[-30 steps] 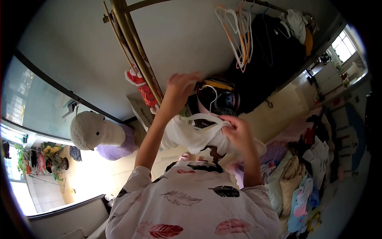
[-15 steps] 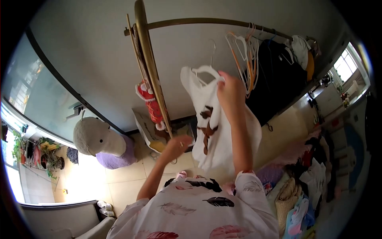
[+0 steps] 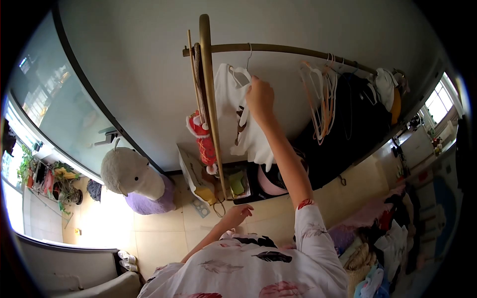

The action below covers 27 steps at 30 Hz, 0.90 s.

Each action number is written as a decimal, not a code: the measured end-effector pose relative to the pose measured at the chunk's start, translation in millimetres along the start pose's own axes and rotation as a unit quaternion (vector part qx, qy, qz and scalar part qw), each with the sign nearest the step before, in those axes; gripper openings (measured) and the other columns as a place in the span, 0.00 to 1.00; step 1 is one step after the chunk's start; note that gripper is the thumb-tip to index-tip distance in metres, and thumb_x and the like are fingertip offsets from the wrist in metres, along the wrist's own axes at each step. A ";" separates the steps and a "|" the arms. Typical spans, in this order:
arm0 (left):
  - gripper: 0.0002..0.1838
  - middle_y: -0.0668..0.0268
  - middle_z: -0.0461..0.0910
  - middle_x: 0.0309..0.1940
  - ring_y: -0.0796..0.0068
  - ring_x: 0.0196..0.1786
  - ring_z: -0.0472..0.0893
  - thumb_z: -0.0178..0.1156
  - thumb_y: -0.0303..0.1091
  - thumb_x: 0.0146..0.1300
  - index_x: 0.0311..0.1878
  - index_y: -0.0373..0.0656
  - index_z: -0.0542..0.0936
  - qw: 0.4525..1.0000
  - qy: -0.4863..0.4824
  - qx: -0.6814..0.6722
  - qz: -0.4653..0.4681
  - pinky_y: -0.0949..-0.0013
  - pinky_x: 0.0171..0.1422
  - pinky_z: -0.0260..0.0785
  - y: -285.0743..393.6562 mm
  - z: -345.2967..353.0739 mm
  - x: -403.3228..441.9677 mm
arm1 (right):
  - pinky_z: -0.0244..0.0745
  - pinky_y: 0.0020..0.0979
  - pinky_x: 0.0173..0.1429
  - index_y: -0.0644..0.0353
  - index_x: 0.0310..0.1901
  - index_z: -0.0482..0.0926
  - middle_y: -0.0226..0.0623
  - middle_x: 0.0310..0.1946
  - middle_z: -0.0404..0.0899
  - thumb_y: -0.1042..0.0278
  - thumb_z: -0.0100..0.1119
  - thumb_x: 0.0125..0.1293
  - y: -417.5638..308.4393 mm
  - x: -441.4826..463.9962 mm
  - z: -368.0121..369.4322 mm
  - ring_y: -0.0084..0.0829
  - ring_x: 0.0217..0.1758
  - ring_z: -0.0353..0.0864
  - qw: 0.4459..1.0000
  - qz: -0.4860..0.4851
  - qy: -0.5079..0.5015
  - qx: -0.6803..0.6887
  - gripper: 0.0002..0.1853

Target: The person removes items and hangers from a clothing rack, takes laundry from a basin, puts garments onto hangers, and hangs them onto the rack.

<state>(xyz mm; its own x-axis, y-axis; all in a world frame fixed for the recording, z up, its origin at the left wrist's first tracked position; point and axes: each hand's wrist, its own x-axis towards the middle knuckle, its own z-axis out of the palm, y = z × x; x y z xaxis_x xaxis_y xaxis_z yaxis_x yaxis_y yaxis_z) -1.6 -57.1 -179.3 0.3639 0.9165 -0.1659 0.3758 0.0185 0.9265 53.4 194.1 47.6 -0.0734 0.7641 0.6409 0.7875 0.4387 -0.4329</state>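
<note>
A white top (image 3: 256,141) with a brown print hangs on a white hanger (image 3: 240,73), whose metal hook reaches the brass-coloured rail (image 3: 285,48). High in front of me, my right hand (image 3: 260,99) is closed on the hanger's right end at the top's shoulder. Part of the print is hidden behind that arm. Low before my body is my left hand (image 3: 236,217), its fingers loosely apart with nothing in them.
Bare hangers (image 3: 320,104) and dark garments (image 3: 353,107) hang farther right on the rail. A red plush decoration (image 3: 204,144) hangs by the upright post (image 3: 208,94). At left stands a large plush toy (image 3: 134,171); clothes (image 3: 392,238) are piled at lower right.
My right hand has carried the white top away from me to the rail, and its hook now meets the bar. My left hand has dropped lower. The view has shifted slightly.
</note>
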 end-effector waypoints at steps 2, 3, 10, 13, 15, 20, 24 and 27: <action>0.11 0.62 0.78 0.30 0.74 0.35 0.77 0.44 0.24 0.59 0.42 0.34 0.74 0.994 0.070 -0.083 -0.034 0.73 0.42 0.68 -4.1 -2.9 3.6 | 0.72 0.40 0.39 0.67 0.37 0.75 0.49 0.26 0.77 0.77 0.49 0.50 2.6 -2.1 5.2 0.49 0.34 0.76 1.000 0.014 -0.001 0.009 0.11; 0.11 0.62 0.78 0.30 0.74 0.35 0.77 0.44 0.24 0.59 0.42 0.34 0.74 0.994 0.068 -0.083 -0.035 0.73 0.42 0.68 -8.6 -2.9 3.5 | 0.72 0.41 0.38 0.66 0.39 0.74 0.49 0.27 0.77 0.78 0.49 0.50 3.2 -3.1 4.7 0.49 0.33 0.76 1.000 0.005 -0.005 0.013 0.13; 0.12 0.62 0.79 0.30 0.72 0.34 0.78 0.44 0.26 0.58 0.43 0.36 0.74 0.997 0.040 -0.070 -0.008 0.73 0.40 0.68 -17.1 1.7 6.6 | 0.72 0.41 0.37 0.66 0.41 0.70 0.49 0.26 0.76 0.73 0.55 0.52 39.7 -38.1 1.0 0.48 0.32 0.76 0.998 -0.031 -0.014 -0.047 0.14; 0.12 0.62 0.79 0.31 0.72 0.34 0.78 0.46 0.25 0.57 0.44 0.37 0.73 0.998 0.035 -0.061 -0.003 0.73 0.40 0.69 -16.6 2.7 15.4 | 0.71 0.40 0.36 0.67 0.37 0.70 0.51 0.24 0.75 0.71 0.54 0.54 40.9 -48.5 -18.3 0.48 0.32 0.76 0.993 0.009 -0.091 -0.074 0.11; 0.12 0.62 0.78 0.34 0.72 0.37 0.77 0.48 0.25 0.58 0.46 0.36 0.72 0.998 0.055 -0.035 0.006 0.73 0.43 0.68 -9.5 1.7 19.2 | 0.71 0.40 0.35 0.67 0.36 0.70 0.51 0.24 0.75 0.70 0.53 0.56 50.2 -58.0 -32.2 0.48 0.32 0.76 0.994 -0.002 -0.094 -0.049 0.10; 0.12 0.62 0.78 0.35 0.73 0.38 0.77 0.49 0.26 0.58 0.45 0.36 0.72 0.996 0.046 -0.068 0.017 0.72 0.44 0.68 -28.0 7.5 34.3 | 0.69 0.39 0.33 0.68 0.33 0.71 0.52 0.24 0.74 0.65 0.49 0.61 61.0 -92.7 -69.1 0.47 0.30 0.76 0.996 0.030 -0.081 0.022 0.12; 0.11 0.62 0.78 0.34 0.74 0.38 0.77 0.49 0.26 0.58 0.45 0.36 0.72 0.999 -0.012 -0.051 -0.003 0.73 0.44 0.68 -20.6 9.5 33.5 | 0.70 0.35 0.30 0.64 0.31 0.73 0.45 0.24 0.76 0.63 0.53 0.59 83.2 -84.2 -102.8 0.40 0.26 0.78 0.993 -0.005 0.113 -0.031 0.11; 0.12 0.62 0.78 0.34 0.74 0.38 0.77 0.48 0.28 0.59 0.45 0.36 0.73 0.998 -0.050 -0.037 0.004 0.73 0.44 0.68 -17.6 16.8 29.9 | 0.73 0.35 0.31 0.63 0.32 0.74 0.45 0.26 0.78 0.66 0.54 0.57 114.6 -46.5 -112.7 0.42 0.28 0.79 0.959 0.010 0.189 -0.211 0.08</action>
<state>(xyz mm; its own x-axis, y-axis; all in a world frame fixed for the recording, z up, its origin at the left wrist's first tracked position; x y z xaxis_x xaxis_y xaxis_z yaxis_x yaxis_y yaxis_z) 17.0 -36.7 -206.3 0.4519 0.8722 -0.1874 0.3089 0.0440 0.9501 216.1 155.5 39.6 0.1086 0.5091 0.8538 0.9699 0.1342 -0.2034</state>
